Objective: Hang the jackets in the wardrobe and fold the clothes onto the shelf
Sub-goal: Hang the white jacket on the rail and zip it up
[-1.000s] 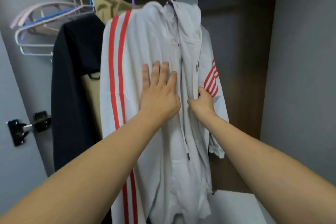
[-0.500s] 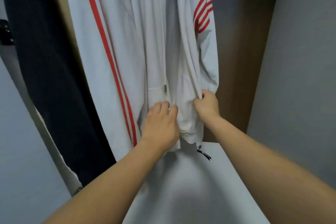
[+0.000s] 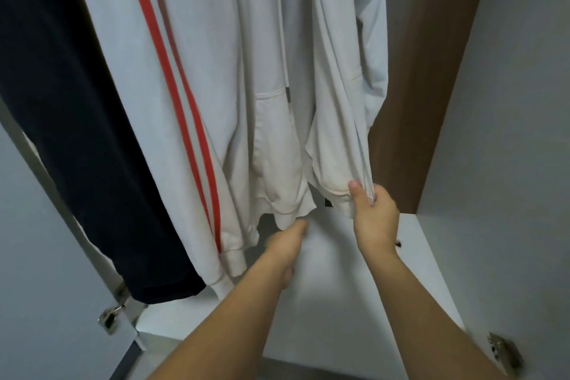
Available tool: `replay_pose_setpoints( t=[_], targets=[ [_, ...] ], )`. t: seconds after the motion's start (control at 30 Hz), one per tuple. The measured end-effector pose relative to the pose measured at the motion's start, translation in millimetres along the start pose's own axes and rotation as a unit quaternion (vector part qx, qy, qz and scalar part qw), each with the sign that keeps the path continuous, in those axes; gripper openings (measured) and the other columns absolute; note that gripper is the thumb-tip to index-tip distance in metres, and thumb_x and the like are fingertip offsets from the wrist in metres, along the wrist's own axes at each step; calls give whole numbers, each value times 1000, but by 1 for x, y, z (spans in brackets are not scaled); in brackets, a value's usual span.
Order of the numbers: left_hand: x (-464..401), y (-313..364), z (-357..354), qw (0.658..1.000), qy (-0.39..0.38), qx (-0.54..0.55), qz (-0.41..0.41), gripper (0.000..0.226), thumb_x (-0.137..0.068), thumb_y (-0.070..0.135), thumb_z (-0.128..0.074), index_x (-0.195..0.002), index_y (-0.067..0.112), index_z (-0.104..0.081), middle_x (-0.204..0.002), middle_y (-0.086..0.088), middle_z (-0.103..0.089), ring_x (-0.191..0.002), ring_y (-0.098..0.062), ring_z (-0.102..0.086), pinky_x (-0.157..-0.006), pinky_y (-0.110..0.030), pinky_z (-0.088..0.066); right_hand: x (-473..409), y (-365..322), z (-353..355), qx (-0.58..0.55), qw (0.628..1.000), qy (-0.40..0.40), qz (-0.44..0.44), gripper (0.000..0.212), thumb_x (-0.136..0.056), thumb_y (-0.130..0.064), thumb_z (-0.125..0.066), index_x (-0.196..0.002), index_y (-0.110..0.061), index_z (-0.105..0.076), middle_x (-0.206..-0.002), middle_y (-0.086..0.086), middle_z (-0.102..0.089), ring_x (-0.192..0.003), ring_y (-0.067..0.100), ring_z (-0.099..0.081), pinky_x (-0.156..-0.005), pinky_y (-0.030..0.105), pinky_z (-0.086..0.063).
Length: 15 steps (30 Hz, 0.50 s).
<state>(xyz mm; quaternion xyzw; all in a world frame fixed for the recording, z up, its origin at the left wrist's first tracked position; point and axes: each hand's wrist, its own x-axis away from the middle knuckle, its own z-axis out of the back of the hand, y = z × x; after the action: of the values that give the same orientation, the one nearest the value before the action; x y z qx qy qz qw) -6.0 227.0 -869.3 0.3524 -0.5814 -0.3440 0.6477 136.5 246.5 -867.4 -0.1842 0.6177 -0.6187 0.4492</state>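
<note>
Right hand (image 3: 374,219) pinches hem of hanging white red-striped cotton jacket (image 3: 216,86), probably pulling its front panel straight. Left hand (image 3: 285,244) blurred below hem; grip indeterminable.

Open passage lies between the hem of the hanging white red-striped jacket (image 3: 216,71) and the white wardrobe shelf (image 3: 416,241) below. The dark navy hanging garment (image 3: 77,133) blocks the left; the brown wooden back panel (image 3: 416,102) closes the rear.

Left hand (image 3: 285,244) now off jacket hem (image 3: 290,213)
</note>
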Motion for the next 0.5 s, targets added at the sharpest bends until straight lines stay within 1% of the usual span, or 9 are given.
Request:
replay_pose_setpoints(
  t=[0.03, 0.1, 0.17, 0.23, 0.27, 0.33, 0.4, 0.43, 0.5],
  targets=[
    [-4, -2, -6, 999, -8, 40, 16, 36, -91, 52, -58, -105, 19, -57, -97, 6, -61, -84, -12, -60, -71, -18, -49, 2, 3, 2, -7, 1000, 3, 1, 33, -95, -44, -58, -76, -18, -54, -67, -7, -56, -63, 9, -52, -55, 24, -37],
    [-12, -7, -21, 993, -30, 109, 30, 63, -85, 62, -61, -131, 21, -53, -129, 3, -56, -118, -18, -54, -103, -32, -43, 3, 11, 7, 13, 1000, -13, -11, 33, -97, -40, -56, -77, -13, -56, -69, -2, -59, -65, 14, -54, -55, 28, -40],
    [-21, -9, -36, 977, -41, 207, 22, 70, -83, 61, -65, -141, 25, -48, -144, 5, -48, -134, -18, -44, -113, -40, -36, 1, 15, 13, 40, 997, -37, -46, 36, -99, -34, -52, -80, -4, -58, -74, 11, -64, -71, 27, -62, -64, 40, -50],
    [-26, -6, -47, 950, -32, 311, -16, 56, -88, 48, -67, -137, 24, -52, -141, 7, -50, -132, -16, -46, -109, -37, -41, -1, 15, 20, 42, 994, -62, -76, 35, -100, -33, -48, -85, -4, -60, -77, 12, -66, -72, 30, -66, -72, 46, -54],
    [-28, -5, -49, 937, -22, 348, -39, 49, -91, 42, -67, -134, 23, -54, -139, 7, -53, -129, -15, -50, -104, -35, -43, -2, 14, 24, 45, 992, -80, -90, 34, -100, -33, -46, -87, -6, -61, -76, 11, -67, -68, 28, -65, -70, 44, -54],
    [-30, -4, -46, 920, -3, 385, -78, 40, -93, 30, -67, -130, 20, -58, -132, 4, -61, -118, -14, -59, -100, -33, -46, -2, 9, 28, 23, 984, -119, -131, 28, -101, -30, -48, -89, -8, -61, -69, 8, -66, -52, 19, -58, -58, 34, -49],
    [-23, -2, -33, 914, -2, 391, -108, 28, -94, 20, -66, -121, 19, -62, -120, 2, -68, -95, -13, -67, -94, -31, -50, -1, 2, 30, -80, 965, -151, -199, 18, -100, -21, -53, -89, -10, -62, -65, 6, -62, -47, 13, -50, -49, 26, -43],
    [-15, -1, -25, 913, -14, 386, -129, 22, -94, 15, -65, -115, 18, -63, -114, 0, -70, -85, -12, -68, -86, -30, -53, -1, -4, 33, -136, 949, -163, -231, 15, -99, -15, -54, -87, -10, -62, -66, 6, -59, -48, 12, -49, -49, 23, -42],
    [4, 1, -4, 916, -58, 362, -164, 16, -94, 7, -63, -108, 16, -64, -104, -3, -73, -77, -15, -69, -68, -28, -55, 2, -16, 42, -242, 909, -186, -285, 17, -95, -5, -54, -80, -9, -59, -68, 6, -52, -54, 13, -47, -54, 23, -41]
  ],
)
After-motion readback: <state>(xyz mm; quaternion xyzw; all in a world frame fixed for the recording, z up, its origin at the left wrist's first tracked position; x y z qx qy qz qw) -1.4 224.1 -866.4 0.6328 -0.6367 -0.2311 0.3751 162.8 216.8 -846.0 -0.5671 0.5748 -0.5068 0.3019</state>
